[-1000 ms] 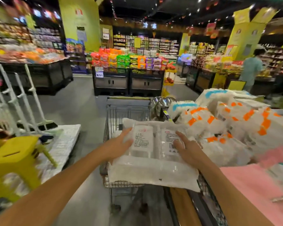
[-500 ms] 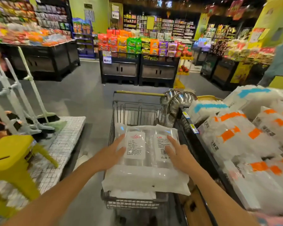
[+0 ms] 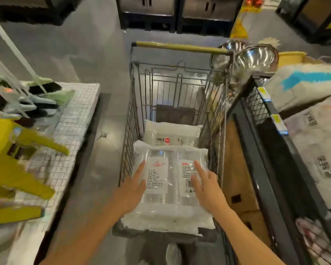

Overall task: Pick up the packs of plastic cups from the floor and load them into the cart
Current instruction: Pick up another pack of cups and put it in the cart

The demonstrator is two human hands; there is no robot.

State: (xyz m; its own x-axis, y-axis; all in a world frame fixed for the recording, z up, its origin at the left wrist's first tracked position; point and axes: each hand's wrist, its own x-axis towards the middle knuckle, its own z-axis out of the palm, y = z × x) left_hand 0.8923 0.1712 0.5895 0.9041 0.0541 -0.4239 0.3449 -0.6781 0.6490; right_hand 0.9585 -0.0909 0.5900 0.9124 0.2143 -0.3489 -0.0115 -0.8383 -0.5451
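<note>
Clear plastic wraps the pack of cups (image 3: 168,188) that both hands are lowering into the wire shopping cart (image 3: 134,115). Half a second ago the view took in store shelves and bright snack displays across the aisle; now it has tipped down, so that only the dark bases of those display units (image 3: 172,12) show along the top edge and the cart fills the middle. The pack has also sunk: earlier it sat level with the cart's near rim, and now its far end lies down inside the basket, while its near end still overhangs the near rim.

The left hand (image 3: 131,188) lies flat against the pack's left edge, fingers straight and spread, thumb tucked out of sight under or beside the wrap. The right hand (image 3: 203,186) rests on the right side of the top face, palm down, index finger stretched forward over the right-hand printed label, the other fingers loosely curved. Neither hand is closed; whether they grip the pack or only steady it cannot be told. The pack lies between the two hands, touching both.

Beyond it, further into the basket, a second pack of cups (image 3: 172,132) lies flat, partly covered by the near one. Left of the cart stand yellow plastic stools (image 3: 13,169), blurred. Right of it, a dark wire-fronted display bin (image 3: 256,115) holds white wrapped packs (image 3: 313,134), with steel bowls (image 3: 256,60) at its far end.
</note>
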